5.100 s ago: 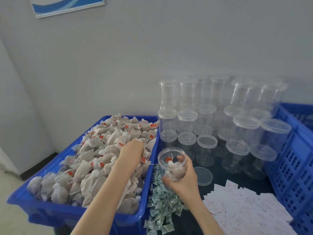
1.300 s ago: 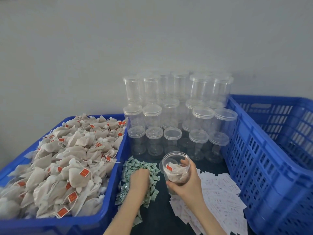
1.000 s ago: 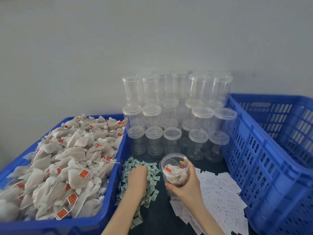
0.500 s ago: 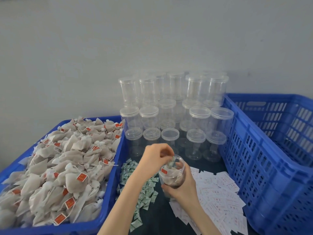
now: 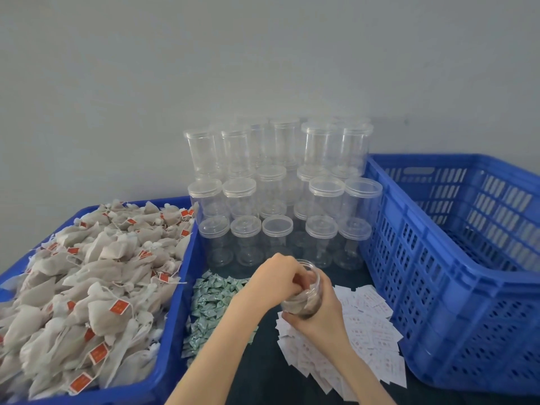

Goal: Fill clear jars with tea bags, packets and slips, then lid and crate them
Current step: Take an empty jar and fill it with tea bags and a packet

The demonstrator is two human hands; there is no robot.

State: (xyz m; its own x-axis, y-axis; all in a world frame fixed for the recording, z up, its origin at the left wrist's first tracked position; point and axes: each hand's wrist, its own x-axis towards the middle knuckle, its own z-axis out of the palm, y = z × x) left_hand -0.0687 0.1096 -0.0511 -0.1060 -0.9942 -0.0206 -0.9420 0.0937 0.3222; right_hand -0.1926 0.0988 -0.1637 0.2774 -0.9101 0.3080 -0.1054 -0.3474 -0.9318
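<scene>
Here, in the head view, an open clear jar partly filled with tea bags is gripped from below by the right hand, above the slips. The left hand is held over its mouth, fingertips bunched inside; whether anything is pinched cannot be told.

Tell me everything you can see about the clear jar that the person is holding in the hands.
The small round clear plastic jar has no lid on, and its open mouth tilts toward the left hand. Pale tea bags fill most of it. The right hand grips it from below and behind, holding it just above the white paper slips on the dark table. The left hand has fingertips curled into the mouth; whether they hold anything is hidden. It is in front of the stacked lidded empty jars.
</scene>
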